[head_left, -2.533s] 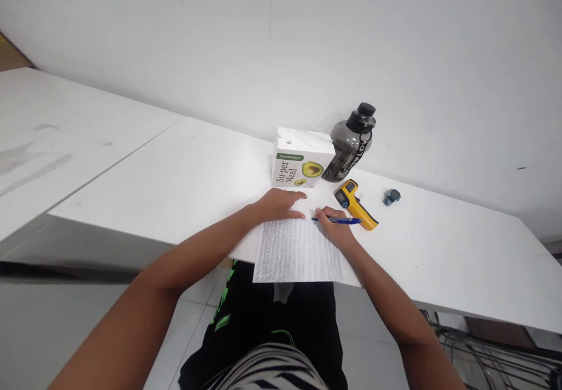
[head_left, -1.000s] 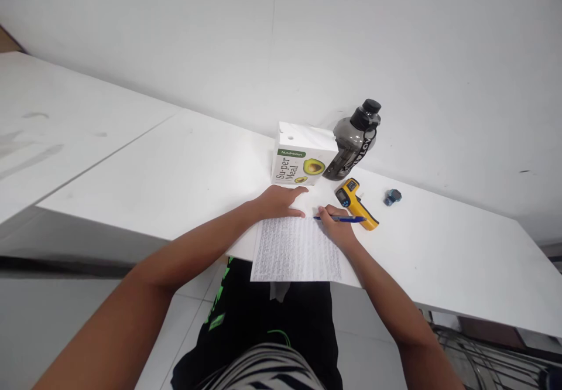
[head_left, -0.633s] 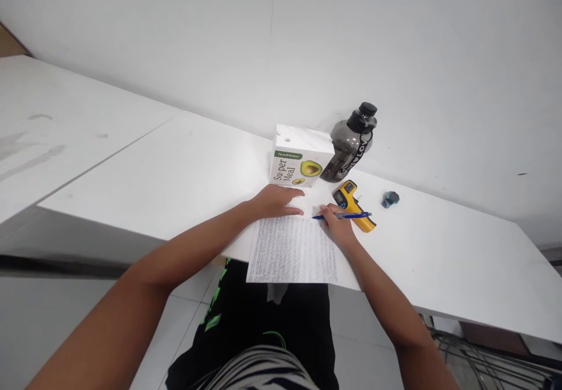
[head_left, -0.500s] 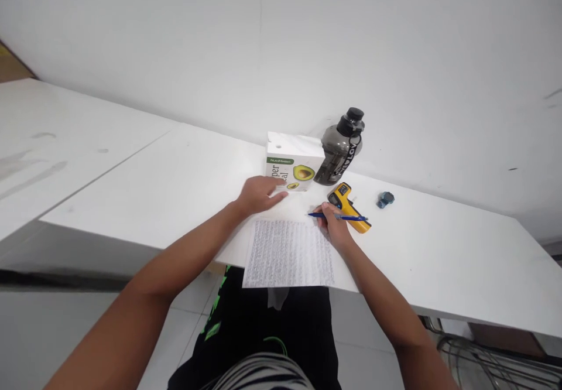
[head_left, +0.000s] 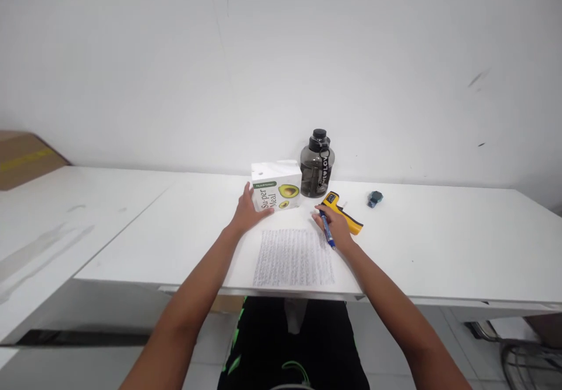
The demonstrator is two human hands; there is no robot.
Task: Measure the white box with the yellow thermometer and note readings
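Writing (head_left: pixel 293 249) already fills much of the paper (head_left: pixel 290 268) on the counter (head_left: pixel 443 243), any blank remainder indistinct, while the right hand (head_left: pixel 337 228) clasps a pen (head_left: pixel 327 232) and the left hand (head_left: pixel 246 213) spans the side of a box (head_left: pixel 277 188), grip unclear.

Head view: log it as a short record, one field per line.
Left hand: at the left side of the white box, thumb across its lower front
Right hand: holding a blue pen
Paper: between the forearms, densely marked
Bottle: upright, right of the box
Yellow device: beside the right hand
Small teal object: farther right
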